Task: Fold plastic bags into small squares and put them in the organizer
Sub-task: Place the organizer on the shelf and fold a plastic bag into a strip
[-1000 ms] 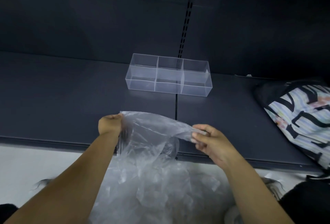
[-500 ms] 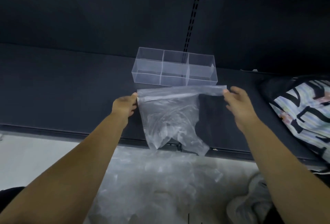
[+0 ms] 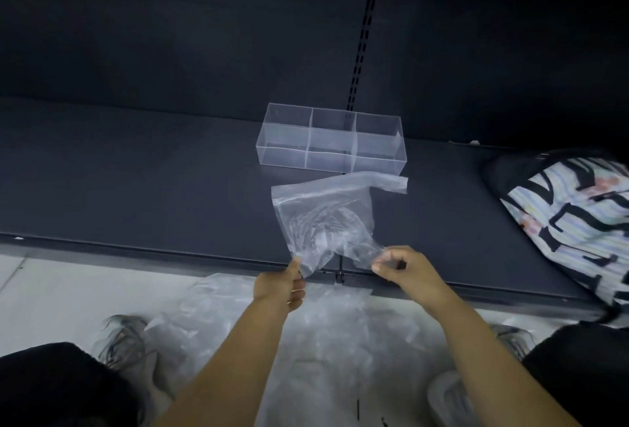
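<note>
Clear plastic bag laid on shelf near clear organizer, near corners pinched by L hand & R hand

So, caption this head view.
Left hand and right hand pinch a clear plastic bag on a dark shelf near a clear organizer.

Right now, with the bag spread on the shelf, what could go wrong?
The plastic bag lies wrinkled, its top strip sticking out rightward, so folds may be crooked. The left hand and right hand pinch only its near corners at the shelf edge; it could slide off toward the loose bags below.
</note>
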